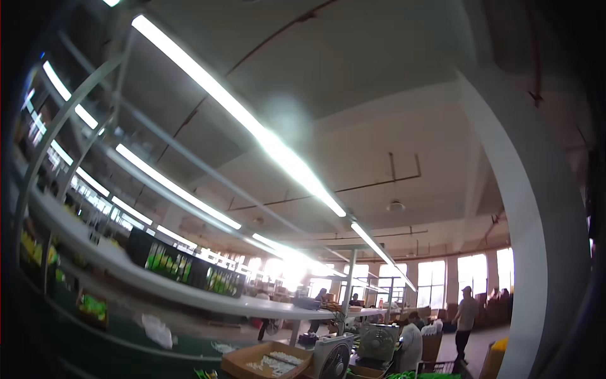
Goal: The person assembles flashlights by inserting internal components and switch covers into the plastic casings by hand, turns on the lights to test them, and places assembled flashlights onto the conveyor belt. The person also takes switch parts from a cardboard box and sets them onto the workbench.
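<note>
Neither of my hands shows in the head view, so what they hold or touch is hidden. Low in the picture, a shallow cardboard box [230, 362] holds many small white pieces. Just right of it stands a box fan [332, 357], with a second fan [377, 342] behind. A clear plastic bag [158, 331] lies on the dark green work surface [123, 341] at the lower left. Farther left, a small box of green items [93, 307] rests near that surface.
Above the bench runs a long white shelf [189, 295] carrying black crates [169, 260] of green items. A thick pale pillar [527, 208] rises at the right. One person [466, 319] stands in the aisle; another in white [411, 344] is beside the fans. Tube lights [252, 126] hang overhead.
</note>
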